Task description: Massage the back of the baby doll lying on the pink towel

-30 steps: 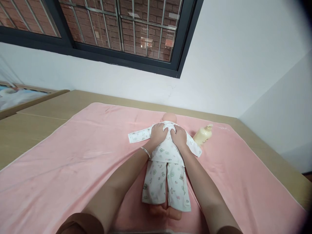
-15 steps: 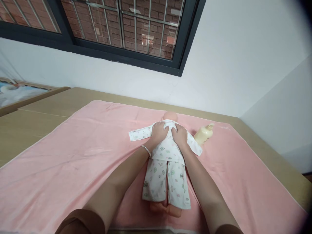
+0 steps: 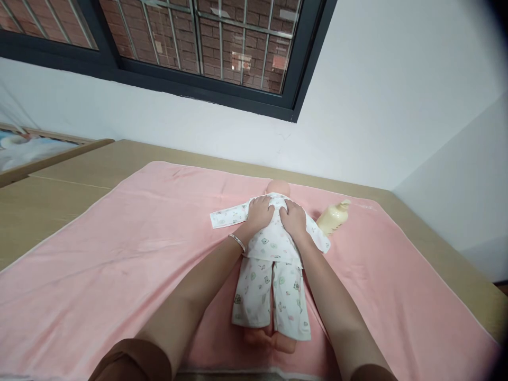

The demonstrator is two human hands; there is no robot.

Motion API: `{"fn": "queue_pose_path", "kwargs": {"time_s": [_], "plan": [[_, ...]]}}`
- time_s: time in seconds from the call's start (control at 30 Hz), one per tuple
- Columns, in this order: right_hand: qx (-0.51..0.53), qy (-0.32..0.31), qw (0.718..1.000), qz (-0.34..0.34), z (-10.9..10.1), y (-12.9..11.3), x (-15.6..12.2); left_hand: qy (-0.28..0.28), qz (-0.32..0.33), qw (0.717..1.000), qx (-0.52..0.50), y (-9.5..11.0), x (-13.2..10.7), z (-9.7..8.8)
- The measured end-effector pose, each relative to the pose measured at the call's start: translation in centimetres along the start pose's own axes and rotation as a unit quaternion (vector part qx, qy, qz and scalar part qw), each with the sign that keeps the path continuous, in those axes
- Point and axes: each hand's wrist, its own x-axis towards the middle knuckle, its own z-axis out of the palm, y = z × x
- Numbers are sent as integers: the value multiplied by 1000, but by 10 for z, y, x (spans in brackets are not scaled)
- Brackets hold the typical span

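Observation:
A baby doll [image 3: 273,246] in a white printed top and trousers lies stretched out on a pink blanket [image 3: 130,238], its head toward the wall and its bare feet toward me. Its face is not visible. My left hand [image 3: 260,212] rests flat on the doll's upper left back, thumb inward and fingers over the shoulder. On the opposite side my right hand [image 3: 294,218] lies the same way, its thumb pointing at the other thumb. A gap of printed cloth shows between the two hands. Both doll sleeves spread outward, with no doll hands showing.
A cream-coloured baby bottle [image 3: 333,217] lies beside the doll's right sleeve. Wooden tabletop [image 3: 75,196] borders the blanket. Behind it stand a white wall [image 3: 238,143] and a dark-framed window [image 3: 198,90] with bars. Something white and blue sits behind a wooden rail [image 3: 59,159] at left.
The camera view has shifted very slightly. Both hands stay on the doll's upper back, and the doll and bottle keep their places.

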Motion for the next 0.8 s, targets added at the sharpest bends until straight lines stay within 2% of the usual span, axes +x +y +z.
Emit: {"fn": "queue_pose_path", "kwargs": {"time_s": [0.13,0.27,0.47,0.53,0.7,0.8], "plan": [[32,-5,999,-20,1,6,5,1,15,1000,-15,-1,-1,-2],[55,17,997,-41,-1,3,1,31,10,999,-13,3,-4,-5],[6,67,997,49,2,-5,-13,110,-5,993,43,10,-12,-4],[15,60,997,51,3,-4,-11,106,-7,994,34,9,-11,-2],[60,31,997,-32,5,4,0,53,18,998,2,4,-5,-2],[79,47,996,-12,4,3,-4,59,16,998,6,6,-6,-3]]}}
